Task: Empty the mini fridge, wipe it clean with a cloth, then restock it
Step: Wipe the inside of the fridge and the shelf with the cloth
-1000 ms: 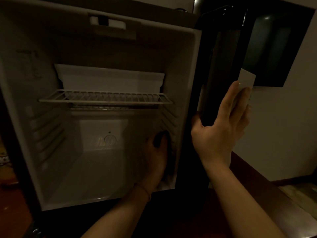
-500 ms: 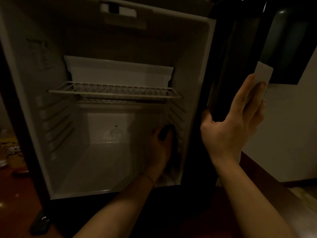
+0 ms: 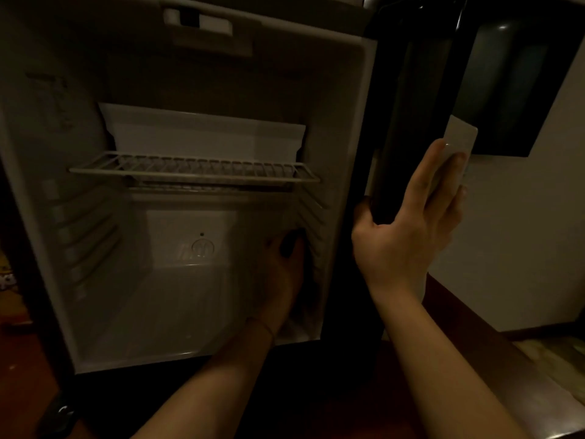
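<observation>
The mini fridge [image 3: 190,90] stands open with nothing stored inside. A white wire shelf [image 3: 196,169] spans its middle, and a white tray [image 3: 202,134] sits behind it. My left hand [image 3: 281,280] is low inside, pressing a pale cloth [image 3: 302,318] against the ribbed right inner wall. Most of the cloth is hidden by the hand. My right hand [image 3: 408,236] grips the edge of the black fridge door [image 3: 408,106], thumb on the inner side. Its fingers lie over a white tab [image 3: 459,137].
A dark screen [image 3: 512,90] hangs on the pale wall behind the door. Reddish wood surface runs under the fridge and to the right [image 3: 474,327]. Some colourful items show at the far left edge [image 3: 6,280].
The view has shifted a little around the fridge. My left hand stays on the lower right inner wall with small movement. My right hand keeps its grip on the door.
</observation>
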